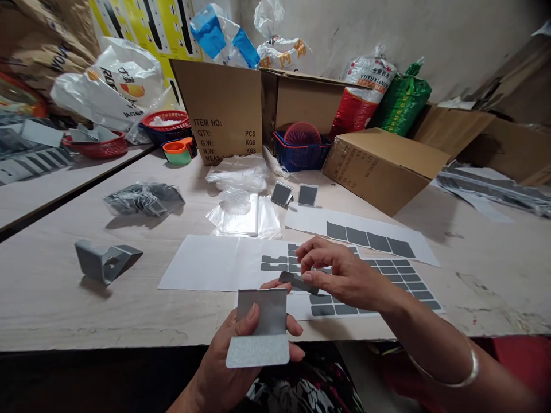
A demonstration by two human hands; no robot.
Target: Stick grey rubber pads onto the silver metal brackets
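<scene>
My left hand (241, 344) grips a bent grey metal bracket (262, 312) at the table's front edge, thumb on its inner face and fingers behind. Just beyond it, my right hand (336, 269) pinches a dark grey sticker (297, 281) with a notched edge between thumb and finger. One fingertip of my left hand is close to the sticker; whether it touches I cannot tell. Under my right hand lies a white sheet of grey stickers (400, 272), partly hidden by the hand and wrist. Another sheet, with larger square stickers (357, 236), lies behind it.
A similar bracket (105, 261) stands at left, before a pile of plastic-wrapped grey pieces (145, 199). Clear plastic bags (241, 215) lie mid-table near two small bracket pieces (307, 195). Cardboard boxes (383, 166) and a blue basket (297, 155) stand behind.
</scene>
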